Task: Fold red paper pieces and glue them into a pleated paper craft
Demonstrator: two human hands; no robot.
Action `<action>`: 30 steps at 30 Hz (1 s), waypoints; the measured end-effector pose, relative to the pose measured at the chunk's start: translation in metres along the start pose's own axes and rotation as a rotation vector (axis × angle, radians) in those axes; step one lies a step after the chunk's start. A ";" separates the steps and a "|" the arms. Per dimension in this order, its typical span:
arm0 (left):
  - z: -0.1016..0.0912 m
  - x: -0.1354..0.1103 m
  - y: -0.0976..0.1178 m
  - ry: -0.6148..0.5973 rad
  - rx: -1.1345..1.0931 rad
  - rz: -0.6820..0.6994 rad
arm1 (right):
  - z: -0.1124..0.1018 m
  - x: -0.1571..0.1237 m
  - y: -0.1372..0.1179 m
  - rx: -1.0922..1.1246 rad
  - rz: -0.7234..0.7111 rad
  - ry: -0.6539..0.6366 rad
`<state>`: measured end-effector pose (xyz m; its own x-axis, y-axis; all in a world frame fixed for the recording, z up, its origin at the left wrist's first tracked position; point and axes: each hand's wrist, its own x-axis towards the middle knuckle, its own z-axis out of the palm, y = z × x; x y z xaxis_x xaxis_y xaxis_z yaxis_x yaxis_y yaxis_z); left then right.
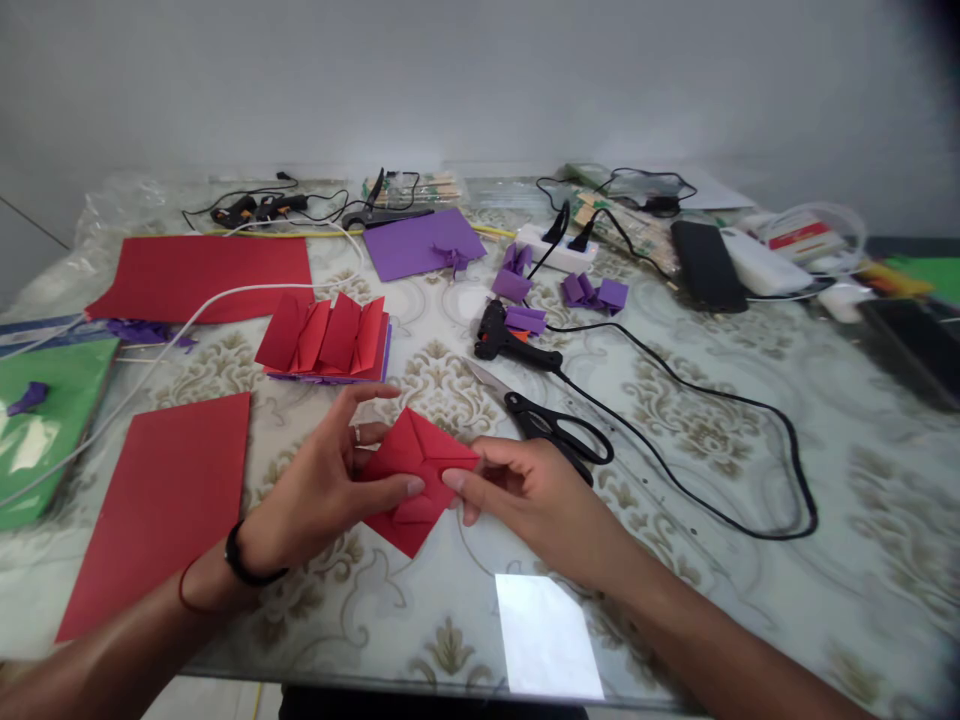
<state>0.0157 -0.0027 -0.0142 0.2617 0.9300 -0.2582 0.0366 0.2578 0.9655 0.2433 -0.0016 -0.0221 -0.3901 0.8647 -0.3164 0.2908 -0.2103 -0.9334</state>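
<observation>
A red folded paper (pixel 420 440), diamond-shaped with crease lines meeting near its middle, is held up over the near part of the table. My left hand (pixel 334 475) grips its left side, thumb flat on the front face and other fingers behind. On the right corner my right hand (pixel 517 485) pinches the paper between thumb and fingers. Just beyond the right hand lie black-handled scissors (pixel 559 430). A black glue gun (pixel 517 340) rests behind them. Behind the left hand sits a stack of red folded pieces (pixel 322 335) on purple paper.
Red sheets (pixel 169 490) and a green pack (pixel 45 430) lie at left. Purple folded pieces (pixel 592 293) sit near a white power strip (pixel 555 248). A black cord (pixel 787 430) loops across the right side. A white cable (pixel 187 325) crosses the left, and phones (pixel 709 265) lie at right.
</observation>
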 end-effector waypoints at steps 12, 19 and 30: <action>0.003 0.000 0.003 -0.071 -0.013 -0.128 | 0.004 -0.001 0.000 -0.010 -0.083 -0.018; 0.000 0.000 -0.002 -0.066 0.067 -0.143 | 0.001 0.000 0.000 0.040 -0.098 -0.012; -0.003 0.004 -0.006 -0.090 -0.014 -0.229 | 0.002 0.000 -0.001 0.005 -0.130 -0.028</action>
<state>0.0133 0.0000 -0.0215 0.3330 0.8199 -0.4657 0.0915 0.4635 0.8814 0.2413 -0.0021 -0.0216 -0.4488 0.8717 -0.1969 0.2316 -0.0994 -0.9677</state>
